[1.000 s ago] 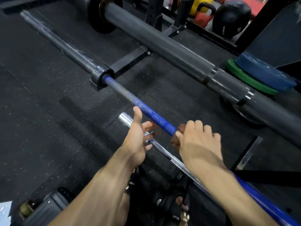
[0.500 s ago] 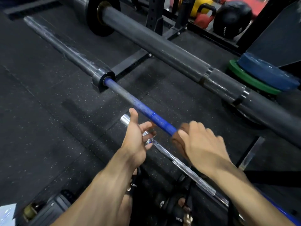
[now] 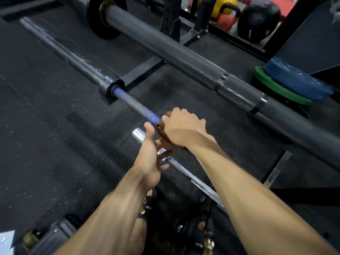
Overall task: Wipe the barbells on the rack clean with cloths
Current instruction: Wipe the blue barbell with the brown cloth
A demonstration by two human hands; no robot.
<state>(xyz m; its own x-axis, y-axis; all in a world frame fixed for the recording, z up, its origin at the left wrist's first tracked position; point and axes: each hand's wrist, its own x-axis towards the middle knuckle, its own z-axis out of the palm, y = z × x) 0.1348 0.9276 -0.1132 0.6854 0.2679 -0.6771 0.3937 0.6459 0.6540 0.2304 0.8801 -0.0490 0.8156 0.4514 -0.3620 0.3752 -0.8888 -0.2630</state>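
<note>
A gym floor (image 3: 55, 144) of black rubber matting flecked with white fills most of the view, seen from above and looking forward and down. It lies bare to the left and in the near middle, with seams running across it.

Across the upper right, a thick grey bar (image 3: 165, 50) runs diagonally from the top middle to the right edge, carrying a black weight plate (image 3: 103, 21) at its far end. Behind it stand the black uprights and feet of a rack (image 3: 171, 19). At the right edge, a blue plate (image 3: 298, 80) lies stacked on a green plate (image 3: 276, 87). At the top, against a red strip of wall, sit a black ball (image 3: 257, 17), a red kettlebell (image 3: 226, 19) and a yellow kettlebell (image 3: 220, 6).

The barbell being wiped, a blue barbell (image 3: 136, 105), runs diagonally through the middle, parallel to the grey bar and nearer the viewer. Its long grey sleeve (image 3: 64, 52) stretches to the upper left, blurred. Below it a thinner chrome bar (image 3: 202, 188) lies along the same line, its end near the hands.

Two bare forearms reach in from the bottom edge. The right hand (image 3: 182, 129) has its fingers curled over the blue barbell, gripping a brown cloth (image 3: 162, 129) wrapped round the shaft. The left hand (image 3: 150, 159) sits just beside it, thumb up and touching the cloth, fingers loosely spread toward the chrome bar; whether they touch it cannot be told.

At the bottom, between the arms, dark sandalled feet (image 3: 200, 242) stand on the floor.
</note>
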